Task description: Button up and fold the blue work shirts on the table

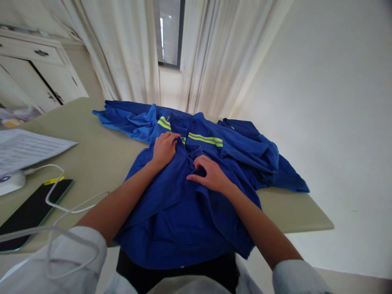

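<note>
A blue work jacket (183, 212) with yellow-green reflective stripes lies spread over a beige table (98, 155), its lower part hanging off the near edge. My left hand (163, 149) rests on the jacket near the collar, fingers curled and pinching a fold of cloth. My right hand (210, 173) lies on the jacket's front a little to the right, fingers bent and pressing the fabric down. Both forearms stretch over the garment.
On the left of the table lie a dark phone (30, 212), a white cable (64, 204), a small white device (10, 181) and printed paper sheets (27, 149). White cabinets (39, 73) stand at far left. Curtains (199, 53) and a window are behind.
</note>
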A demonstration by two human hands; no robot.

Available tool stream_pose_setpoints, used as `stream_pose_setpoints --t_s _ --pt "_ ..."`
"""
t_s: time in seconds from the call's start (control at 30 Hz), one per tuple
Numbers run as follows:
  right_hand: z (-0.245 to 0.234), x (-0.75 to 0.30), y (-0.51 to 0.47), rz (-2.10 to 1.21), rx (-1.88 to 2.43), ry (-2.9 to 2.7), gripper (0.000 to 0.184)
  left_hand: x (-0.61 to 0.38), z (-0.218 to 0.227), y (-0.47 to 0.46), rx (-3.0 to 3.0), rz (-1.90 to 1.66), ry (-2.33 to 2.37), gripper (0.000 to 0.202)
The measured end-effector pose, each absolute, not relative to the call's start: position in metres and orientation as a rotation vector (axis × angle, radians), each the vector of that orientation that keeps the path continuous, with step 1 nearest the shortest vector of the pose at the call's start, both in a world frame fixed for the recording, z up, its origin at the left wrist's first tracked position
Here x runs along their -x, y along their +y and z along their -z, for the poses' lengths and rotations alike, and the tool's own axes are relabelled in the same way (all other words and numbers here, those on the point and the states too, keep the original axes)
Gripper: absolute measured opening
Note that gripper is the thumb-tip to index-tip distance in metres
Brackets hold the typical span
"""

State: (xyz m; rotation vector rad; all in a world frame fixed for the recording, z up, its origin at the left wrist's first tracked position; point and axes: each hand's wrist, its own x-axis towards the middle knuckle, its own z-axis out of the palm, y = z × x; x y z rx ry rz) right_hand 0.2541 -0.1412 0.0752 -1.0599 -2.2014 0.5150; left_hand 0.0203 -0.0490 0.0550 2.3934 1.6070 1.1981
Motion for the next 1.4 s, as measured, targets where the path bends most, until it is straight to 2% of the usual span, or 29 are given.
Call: stream_pose_setpoints --t_s 0.07,0.13,0.27,0.37,0.43,0.57,0.77,0.9,1.0,1.1,1.4 --pt "-0.070 -0.251 -0.122 -0.653 1.167 -1.944 0.051 -0.027 -0.061 -0.054 -2.476 -1.184 1.708 0.034" --pt "-0.061 -0.246 -0.107 -0.849 1.222 -1.699 0.058 -0.034 -0.062 -0.070 -2.650 -1.093 1.562 0.030" --pt "-0.039 -0.242 -0.099 -1.232 1.078 -1.352 0.054 -0.036 -0.051 -0.106 -2.700 -0.892 1.271 0.024" --pt "-0.034 -0.247 -0.102 -1.343 1.026 -1.225 0.052 -0.029 -0.046 -0.114 -2.579 -0.922 1.252 0.037" --pt "-0.037 -0.253 -0.103 -1.348 1.025 -1.216 0.045 -0.025 -0.047 -0.111 -2.573 -0.908 1.135 0.037" --pt "-0.048 -0.258 -0.108 -1.293 1.036 -1.414 0.024 -0.022 -0.048 -0.106 -2.522 -0.919 1.072 0.026" --pt "-0.061 -0.252 -0.127 -0.757 1.071 -1.967 0.012 -0.025 -0.044 -0.114 -2.461 -1.008 1.070 0.018" --pt "-0.063 -0.247 -0.133 -0.644 1.059 -2.047 0.014 -0.027 -0.044 -0.117 -2.588 -0.997 1.007 0.008" --pt "-0.062 -0.246 -0.133 -0.686 1.093 -1.988 0.019 -0.028 -0.044 -0.118 -2.575 -1.057 1.118 0.016" --pt "-0.059 -0.244 -0.132 -0.722 1.142 -1.894 0.016 -0.029 -0.045 -0.119 -2.532 -1.097 1.229 0.023" --pt "-0.057 -0.242 -0.133 -0.865 1.136 -1.762 0.020 -0.030 -0.052 -0.122 -2.558 -1.003 1.215 0.019"
